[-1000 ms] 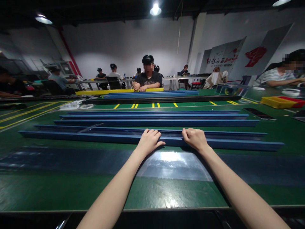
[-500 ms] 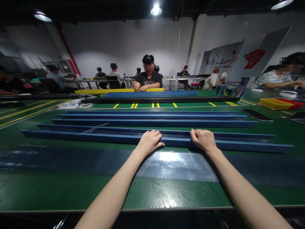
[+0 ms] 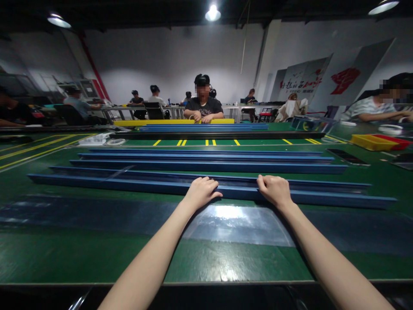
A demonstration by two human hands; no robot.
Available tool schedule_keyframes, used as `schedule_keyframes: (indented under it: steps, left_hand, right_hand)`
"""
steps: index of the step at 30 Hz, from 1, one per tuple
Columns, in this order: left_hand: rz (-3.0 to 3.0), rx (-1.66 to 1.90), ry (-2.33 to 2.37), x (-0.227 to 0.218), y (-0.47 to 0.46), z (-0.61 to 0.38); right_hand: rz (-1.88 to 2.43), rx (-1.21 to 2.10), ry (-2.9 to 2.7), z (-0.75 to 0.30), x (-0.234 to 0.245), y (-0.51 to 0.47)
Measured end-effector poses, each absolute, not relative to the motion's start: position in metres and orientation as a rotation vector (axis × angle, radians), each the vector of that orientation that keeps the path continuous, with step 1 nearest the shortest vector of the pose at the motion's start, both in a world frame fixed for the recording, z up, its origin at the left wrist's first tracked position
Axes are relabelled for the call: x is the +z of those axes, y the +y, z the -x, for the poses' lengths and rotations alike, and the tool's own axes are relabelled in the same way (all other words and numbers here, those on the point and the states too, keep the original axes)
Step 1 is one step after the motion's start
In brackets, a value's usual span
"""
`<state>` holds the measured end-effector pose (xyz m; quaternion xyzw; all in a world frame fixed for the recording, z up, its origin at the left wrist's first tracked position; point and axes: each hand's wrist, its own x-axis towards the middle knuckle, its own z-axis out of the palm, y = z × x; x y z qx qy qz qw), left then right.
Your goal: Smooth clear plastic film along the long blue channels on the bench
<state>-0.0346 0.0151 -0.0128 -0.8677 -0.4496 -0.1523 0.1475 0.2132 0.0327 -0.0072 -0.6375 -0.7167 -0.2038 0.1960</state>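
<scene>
A long blue U-shaped channel lies across the green table in front of me, its hollow side up. My left hand is closed over its near wall, fingertips curled into the hollow and thumb on the near side. To the right, my right hand is curled like a fist on the same channel, its fingertips hidden. Between the hands a stretch of near wall shows. A shiny transparent strip lies flat under my forearms, parallel to the channel.
More blue channels lie behind, parallel to mine. A black bar and yellow channel are farther back, where a co-worker sits. A phone and yellow tray are at the right; the table's near edge runs below.
My hands stay almost in place on the blue channel. Across the table, the co-worker's hands and the yellow channel have shifted to the right.
</scene>
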Motion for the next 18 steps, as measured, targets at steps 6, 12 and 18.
schedule_keyframes:
  steps: [6,12,18]
  left_hand:
    - [2.476,-0.414,-1.298,-0.0117,0.0154,0.0336]
    - [2.487,-0.406,-1.310,-0.0110,0.0152,0.0333]
    - [2.500,-0.406,-1.323,-0.0099,0.0156,0.0334]
  right_hand:
    - [1.791,-0.567,-2.018,-0.2134,-0.0074,0.0328]
    - [1.800,-0.548,-2.035,-0.2137,-0.0067,0.0331]
    - [1.785,-0.547,-2.028,-0.2137,-0.0069,0.0332]
